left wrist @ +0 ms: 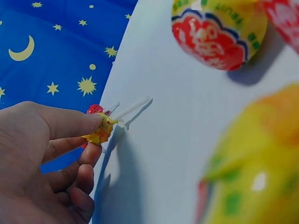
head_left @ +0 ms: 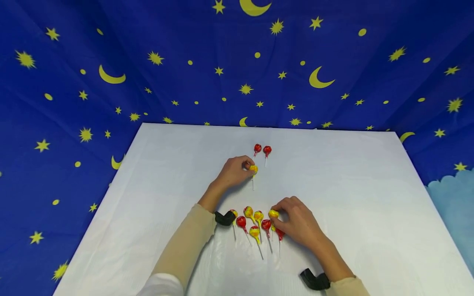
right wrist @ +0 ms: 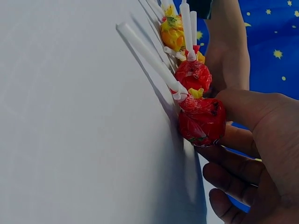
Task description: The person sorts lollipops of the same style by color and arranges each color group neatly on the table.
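Observation:
My left hand (head_left: 234, 170) pinches the head of a yellow lollipop (head_left: 253, 169) between thumb and fingers, its white stick pointing toward me. Just beyond it lie two red lollipops, a left one (head_left: 257, 148) and a right one (head_left: 267, 150). At the right end of a nearer group, my right hand (head_left: 300, 222) has thumb and fingers around the head of another yellow lollipop (head_left: 273, 213). A red lollipop (right wrist: 203, 121) lies by that thumb and covers most of the held one in the right wrist view.
Several red and yellow lollipops, among them a front yellow one (head_left: 254, 232) and a red one (head_left: 241, 222), lie loosely together on the white table (head_left: 352, 176). My left forearm passes over the group's left end. A blue star-patterned cloth (head_left: 207, 45) hangs behind the table.

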Motion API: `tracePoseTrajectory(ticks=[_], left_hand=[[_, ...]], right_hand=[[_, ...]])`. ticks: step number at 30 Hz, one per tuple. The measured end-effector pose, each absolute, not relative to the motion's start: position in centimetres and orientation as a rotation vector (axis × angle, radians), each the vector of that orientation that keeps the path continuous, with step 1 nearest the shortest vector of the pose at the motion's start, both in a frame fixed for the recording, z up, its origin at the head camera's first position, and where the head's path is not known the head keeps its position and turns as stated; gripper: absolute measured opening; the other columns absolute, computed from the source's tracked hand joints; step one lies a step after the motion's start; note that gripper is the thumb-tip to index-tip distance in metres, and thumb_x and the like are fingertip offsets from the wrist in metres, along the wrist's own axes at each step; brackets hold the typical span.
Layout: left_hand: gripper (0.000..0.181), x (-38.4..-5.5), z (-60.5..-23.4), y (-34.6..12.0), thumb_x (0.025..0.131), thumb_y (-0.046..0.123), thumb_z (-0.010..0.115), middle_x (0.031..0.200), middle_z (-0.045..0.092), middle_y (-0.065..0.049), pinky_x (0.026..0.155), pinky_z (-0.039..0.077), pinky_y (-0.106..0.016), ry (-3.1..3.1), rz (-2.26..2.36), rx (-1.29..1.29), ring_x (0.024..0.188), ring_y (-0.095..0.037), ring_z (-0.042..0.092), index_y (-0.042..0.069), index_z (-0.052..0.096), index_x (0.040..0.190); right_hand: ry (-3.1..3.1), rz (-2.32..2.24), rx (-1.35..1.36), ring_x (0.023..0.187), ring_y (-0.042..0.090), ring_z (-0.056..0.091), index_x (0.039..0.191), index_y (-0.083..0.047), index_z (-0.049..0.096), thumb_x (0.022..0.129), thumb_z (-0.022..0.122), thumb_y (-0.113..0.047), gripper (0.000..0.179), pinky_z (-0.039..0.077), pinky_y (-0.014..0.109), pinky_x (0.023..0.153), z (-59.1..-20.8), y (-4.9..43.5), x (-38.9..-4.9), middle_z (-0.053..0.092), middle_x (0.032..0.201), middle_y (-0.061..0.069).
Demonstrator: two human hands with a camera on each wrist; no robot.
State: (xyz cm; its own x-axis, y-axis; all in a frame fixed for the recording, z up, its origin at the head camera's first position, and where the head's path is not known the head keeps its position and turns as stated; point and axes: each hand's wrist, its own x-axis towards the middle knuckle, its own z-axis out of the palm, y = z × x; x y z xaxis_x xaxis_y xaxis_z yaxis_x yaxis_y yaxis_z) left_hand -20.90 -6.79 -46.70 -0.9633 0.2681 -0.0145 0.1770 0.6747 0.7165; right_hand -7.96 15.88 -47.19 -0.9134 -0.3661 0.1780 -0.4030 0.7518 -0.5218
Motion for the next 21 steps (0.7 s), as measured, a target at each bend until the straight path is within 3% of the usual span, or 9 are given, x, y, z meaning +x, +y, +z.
tracePoseTrajectory(ticks=[21], left_hand=[[0.020, -21.35, -46.71, -6.76, 0.089, 0.024, 0.070, 0.092, 0.062, 0.004, 0.082, 0.044, -0.033, 2.772, 1.078, 0.409, 0.086, -0.012, 0.056, 0.016, 0.067, 0.107]], right_hand=[[-2.873, 0.892, 0.619, 0.086, 0.009, 0.052, 0.093, -0.016, 0.074, 0.073, 0.082, -0.025, 0.024, 0.048, 0.033, 0.075, -47.30, 15.73, -7.75, 0.063, 0.088, -0.009]])
